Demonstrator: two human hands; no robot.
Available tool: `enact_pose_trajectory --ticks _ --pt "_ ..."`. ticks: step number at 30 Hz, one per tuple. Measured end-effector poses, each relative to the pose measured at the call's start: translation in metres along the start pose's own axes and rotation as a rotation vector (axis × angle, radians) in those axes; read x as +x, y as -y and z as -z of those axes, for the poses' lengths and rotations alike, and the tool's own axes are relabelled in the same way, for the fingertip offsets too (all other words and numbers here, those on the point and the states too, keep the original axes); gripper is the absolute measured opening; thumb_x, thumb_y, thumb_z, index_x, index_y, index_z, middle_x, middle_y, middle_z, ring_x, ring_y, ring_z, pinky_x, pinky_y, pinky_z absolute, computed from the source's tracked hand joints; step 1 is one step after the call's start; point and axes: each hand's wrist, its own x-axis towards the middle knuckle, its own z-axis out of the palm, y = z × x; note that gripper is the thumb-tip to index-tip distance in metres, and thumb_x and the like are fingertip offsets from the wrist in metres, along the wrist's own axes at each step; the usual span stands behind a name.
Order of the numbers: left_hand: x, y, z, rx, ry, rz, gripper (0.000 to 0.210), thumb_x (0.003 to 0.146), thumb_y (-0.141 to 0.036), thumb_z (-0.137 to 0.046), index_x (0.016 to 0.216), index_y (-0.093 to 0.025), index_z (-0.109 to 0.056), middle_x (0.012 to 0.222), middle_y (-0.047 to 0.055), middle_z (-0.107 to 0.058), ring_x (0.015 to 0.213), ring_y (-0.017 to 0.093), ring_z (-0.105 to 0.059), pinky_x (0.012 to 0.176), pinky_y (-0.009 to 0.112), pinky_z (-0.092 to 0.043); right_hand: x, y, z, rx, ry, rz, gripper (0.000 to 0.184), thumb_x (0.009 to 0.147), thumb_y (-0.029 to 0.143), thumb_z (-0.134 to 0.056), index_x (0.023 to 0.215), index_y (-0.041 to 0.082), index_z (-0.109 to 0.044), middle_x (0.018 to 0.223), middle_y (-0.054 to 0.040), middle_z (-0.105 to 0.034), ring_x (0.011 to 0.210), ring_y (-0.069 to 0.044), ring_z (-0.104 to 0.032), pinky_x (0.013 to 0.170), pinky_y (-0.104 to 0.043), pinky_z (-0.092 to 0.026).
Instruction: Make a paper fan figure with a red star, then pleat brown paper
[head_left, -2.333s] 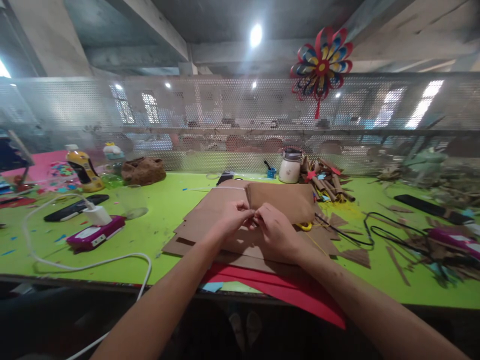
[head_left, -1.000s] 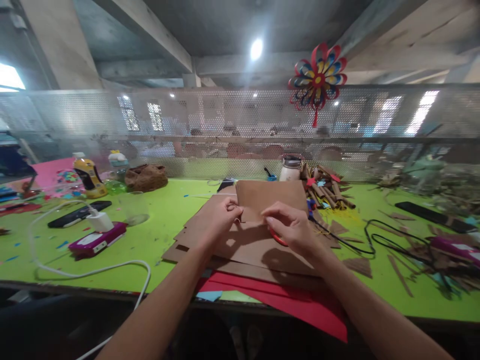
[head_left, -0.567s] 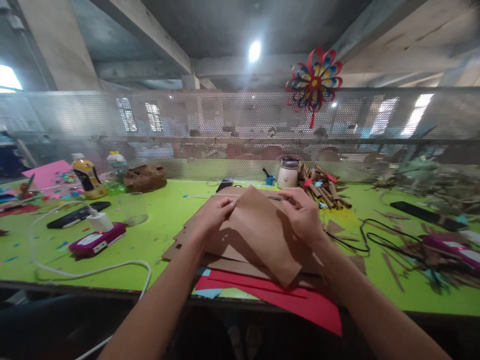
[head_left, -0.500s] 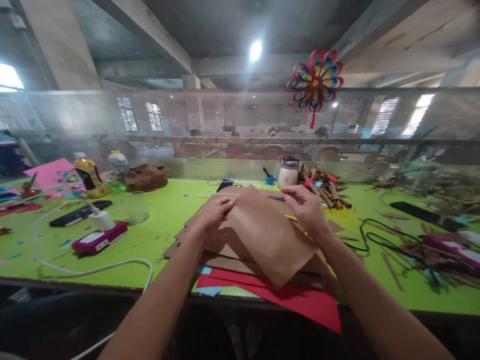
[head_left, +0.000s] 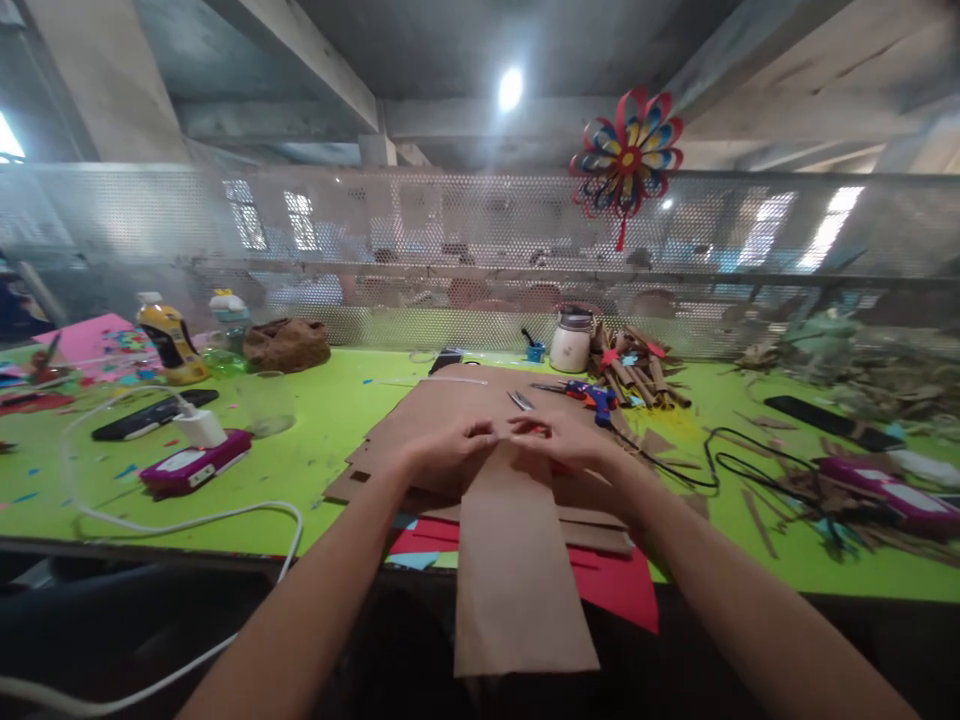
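Note:
A sheet of brown kraft paper (head_left: 517,570) hangs toward me over the table's front edge, its far end pinched between both hands. My left hand (head_left: 459,447) is closed on that end at its left. Close beside it, my right hand (head_left: 559,440) is closed on the same end, fingertips nearly meeting the left ones. Just beyond them, a pointed metal tip (head_left: 521,400), perhaps of scissors, shows with its rear partly hidden by the right hand. A blue glue gun (head_left: 596,397) lies behind the right hand. Stacked brown cardboard sheets (head_left: 420,420) lie underneath.
Red paper (head_left: 619,590) lies under the stack at the front edge. Rolled brown paper tubes (head_left: 637,370) and a white jar (head_left: 571,342) stand behind. At left are a purple power strip (head_left: 196,462), a clear cup (head_left: 268,405) and a white cable. A black cord (head_left: 712,470) trails right.
The brown paper has turned from slanted to hanging lengthwise toward me. My right hand has moved left and nearer, beside my left hand. The glue gun has come into plain view.

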Motion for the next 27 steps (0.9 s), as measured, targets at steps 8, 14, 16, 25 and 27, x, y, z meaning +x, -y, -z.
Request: enact_pose_trajectory --ticks 8,14,16,25,27 --pt "-0.001 0.015 0.000 0.176 0.087 0.045 0.014 0.075 -0.020 -0.054 0.073 -0.017 -0.067 0.068 0.001 -0.062 0.062 0.012 -0.049 0.060 0.020 -0.036 -0.001 0.005 -0.023 -0.316 -0.041 0.080 0.014 0.078 0.022 -0.057 0.074 0.014 -0.068 0.073 -0.0015 -0.061 0.069 -0.013 -0.054 0.063 -0.023 -0.038" --pt "0.004 0.024 -0.003 0.281 0.158 0.045 0.014 0.076 -0.026 -0.059 0.078 -0.015 -0.067 0.072 0.001 -0.062 0.071 0.013 -0.047 0.068 0.024 -0.036 0.001 -0.010 -0.022 -0.406 0.067 0.136 0.020 0.083 0.029 -0.055 0.084 0.017 -0.071 0.077 -0.0034 -0.061 0.069 -0.012 -0.052 0.062 -0.022 -0.035" --pt "0.005 0.027 -0.005 0.312 0.164 0.040 0.016 0.077 -0.027 -0.057 0.076 -0.015 -0.066 0.071 0.001 -0.060 0.070 0.013 -0.047 0.068 0.024 -0.035 0.001 -0.009 -0.019 -0.425 0.123 0.160 0.022 0.085 0.028 -0.053 0.087 0.017 -0.071 0.078 -0.0038 -0.061 0.067 -0.012 -0.051 0.061 -0.022 -0.034" --pt "0.004 0.026 -0.005 0.449 0.202 0.054 0.019 0.077 -0.028 -0.052 0.076 -0.014 -0.065 0.066 0.000 -0.057 0.064 0.012 -0.042 0.063 0.024 -0.033 0.000 0.008 -0.023 -0.642 0.144 0.156 0.019 0.084 0.021 -0.052 0.083 0.016 -0.071 0.080 -0.0059 -0.061 0.072 -0.014 -0.050 0.064 -0.023 -0.032" --pt "0.003 0.026 -0.004 0.462 0.217 0.068 0.019 0.076 -0.025 -0.050 0.074 -0.013 -0.064 0.066 0.000 -0.056 0.064 0.012 -0.041 0.062 0.025 -0.031 0.000 0.012 -0.023 -0.654 0.149 0.152 0.018 0.083 0.018 -0.052 0.083 0.015 -0.071 0.079 -0.0058 -0.061 0.073 -0.014 -0.051 0.064 -0.023 -0.032"
